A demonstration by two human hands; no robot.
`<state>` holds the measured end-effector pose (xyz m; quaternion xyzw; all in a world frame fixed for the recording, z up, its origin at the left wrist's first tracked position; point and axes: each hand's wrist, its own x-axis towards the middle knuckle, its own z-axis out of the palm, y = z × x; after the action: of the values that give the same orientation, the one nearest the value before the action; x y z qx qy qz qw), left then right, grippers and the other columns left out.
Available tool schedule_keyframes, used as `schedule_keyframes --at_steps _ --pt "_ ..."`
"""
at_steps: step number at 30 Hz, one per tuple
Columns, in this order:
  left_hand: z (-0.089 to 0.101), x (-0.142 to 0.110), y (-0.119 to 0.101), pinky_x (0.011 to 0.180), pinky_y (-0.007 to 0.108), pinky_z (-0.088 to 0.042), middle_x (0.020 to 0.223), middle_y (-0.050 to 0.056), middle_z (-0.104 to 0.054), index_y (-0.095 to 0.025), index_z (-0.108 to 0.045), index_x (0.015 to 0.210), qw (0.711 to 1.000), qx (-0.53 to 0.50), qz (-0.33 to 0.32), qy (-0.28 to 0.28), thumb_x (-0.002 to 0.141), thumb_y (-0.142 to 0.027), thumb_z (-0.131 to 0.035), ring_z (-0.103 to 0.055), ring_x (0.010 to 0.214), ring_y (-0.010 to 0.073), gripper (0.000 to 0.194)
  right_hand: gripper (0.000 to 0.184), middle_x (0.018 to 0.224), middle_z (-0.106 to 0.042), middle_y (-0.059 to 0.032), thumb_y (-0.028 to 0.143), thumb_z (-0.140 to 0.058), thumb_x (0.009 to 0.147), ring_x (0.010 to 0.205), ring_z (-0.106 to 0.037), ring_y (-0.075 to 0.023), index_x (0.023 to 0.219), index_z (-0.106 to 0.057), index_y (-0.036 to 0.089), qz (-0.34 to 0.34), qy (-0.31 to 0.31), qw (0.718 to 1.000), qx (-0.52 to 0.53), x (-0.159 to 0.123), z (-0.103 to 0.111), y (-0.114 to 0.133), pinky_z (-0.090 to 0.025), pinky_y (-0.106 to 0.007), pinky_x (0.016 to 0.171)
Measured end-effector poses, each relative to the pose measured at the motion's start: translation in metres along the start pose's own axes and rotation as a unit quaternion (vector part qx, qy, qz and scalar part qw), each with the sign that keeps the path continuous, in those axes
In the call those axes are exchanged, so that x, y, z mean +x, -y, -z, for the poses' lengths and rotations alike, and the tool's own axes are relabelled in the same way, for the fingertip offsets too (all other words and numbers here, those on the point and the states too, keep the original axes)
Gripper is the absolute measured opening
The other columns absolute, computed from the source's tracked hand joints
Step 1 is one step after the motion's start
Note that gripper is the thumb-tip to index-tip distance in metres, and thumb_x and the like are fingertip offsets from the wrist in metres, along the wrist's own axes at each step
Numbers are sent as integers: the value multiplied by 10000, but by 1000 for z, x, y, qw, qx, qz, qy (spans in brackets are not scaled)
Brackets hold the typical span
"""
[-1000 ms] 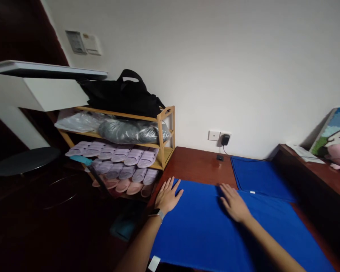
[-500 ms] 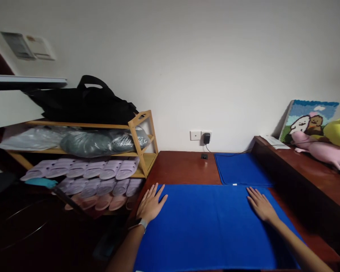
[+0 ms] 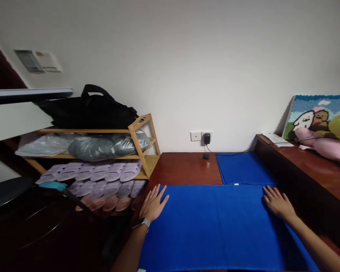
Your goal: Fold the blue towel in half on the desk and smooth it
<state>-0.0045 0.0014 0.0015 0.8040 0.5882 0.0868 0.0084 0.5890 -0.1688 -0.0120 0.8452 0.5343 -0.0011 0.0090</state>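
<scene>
A blue cloth (image 3: 215,226) lies spread flat on the dark red wooden table (image 3: 184,168), with a white tag at its near left corner. My left hand (image 3: 153,206) rests on the cloth's far left corner, fingers spread, a watch on the wrist. At the far right corner my right hand (image 3: 279,204) lies flat, fingers outstretched. Neither hand grips anything. Just beyond the spread cloth sits a folded blue cloth (image 3: 245,168) with a small white tag on its near edge.
A wooden rack (image 3: 146,151) at left bears a black bag (image 3: 93,111), plastic-wrapped bundles and several slippers (image 3: 99,172). A black charger (image 3: 207,138) is plugged into the wall. On the raised ledge at right are a pink plush toy (image 3: 325,147) and a fluffy picture (image 3: 314,117).
My right hand has slid rightward across the cloth to its far right corner. My left hand stays at the left corner. The view has turned to the right.
</scene>
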Motion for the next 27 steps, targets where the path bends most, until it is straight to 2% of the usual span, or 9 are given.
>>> schedule_keyframes --at_steps 4,6,9,12,14,16,20,23,27 --pt "-1 -1 0 1245 462 -224 1670 71 -286 -301 -380 1571 1000 -5 1 -13 1023 -589 -369 -251 1540 253 619 676 1637 -318 -156 408 -232 992 1540 -207 -319 1548 -392 58 117 -52 990 56 -10 20 92 -150 -517 1261" --pt "-2 -1 1 1242 468 -233 1669 69 -289 -306 -378 1571 1000 -8 -1 -15 1025 -589 -365 -253 1539 253 615 666 1645 -326 -67 496 -214 1024 1536 -240 -224 1580 -354 159 199 -44 975 87 -21 27 154 -192 -413 1265" --pt "-3 -1 1 1240 473 -239 1662 75 -305 -299 -383 1569 1000 -6 1 -15 1026 -572 -375 -260 1536 255 608 680 1668 -257 -36 574 -209 1036 1548 -197 -196 1609 -271 214 346 8 924 164 -38 32 233 -156 -422 1277" --pt "-2 -1 1 1241 474 -241 1662 68 -304 -302 -386 1568 1000 -6 1 -17 1027 -562 -384 -264 1534 258 600 704 1674 -227 -48 613 -199 1031 1554 -170 -202 1613 -248 221 381 40 904 189 -46 31 265 -137 -444 1279" --pt "-1 -1 1 1243 466 -239 1665 77 -294 -292 -383 1570 1000 -3 -1 -12 1029 -555 -384 -259 1536 255 602 706 1673 -229 -50 618 -191 1029 1554 -168 -201 1614 -242 226 360 43 913 188 -44 27 254 -132 -451 1278" --pt "1 -1 0 1245 459 -234 1666 87 -289 -283 -379 1573 1000 1 0 -7 1032 -549 -382 -254 1538 250 603 714 1670 -244 -46 623 -189 1023 1552 -173 -204 1612 -252 225 318 40 930 180 -38 19 218 -130 -457 1277" --pt "3 -2 -2 1244 463 -232 1666 86 -293 -288 -377 1573 1000 1 2 -4 1034 -558 -370 -253 1538 251 603 744 1656 -294 -41 633 -206 986 1547 -193 -238 1599 -311 226 179 23 971 157 -18 -6 99 -154 -485 1271" --pt "3 -3 -2 1245 456 -231 1665 77 -301 -296 -385 1569 1000 -4 3 -6 1032 -563 -372 -257 1537 246 599 798 1638 -337 -108 596 -186 937 1532 -227 -283 1574 -367 152 76 0 987 139 -2 -26 6 -213 -478 1253" --pt "2 -4 -2 1242 441 -237 1663 73 -307 -296 -391 1565 1000 -7 3 -10 1033 -558 -373 -264 1535 237 594 786 1592 -435 -46 628 -233 864 1513 -264 -329 1545 -426 283 41 -7 988 151 10 -41 -57 -261 -502 1226"
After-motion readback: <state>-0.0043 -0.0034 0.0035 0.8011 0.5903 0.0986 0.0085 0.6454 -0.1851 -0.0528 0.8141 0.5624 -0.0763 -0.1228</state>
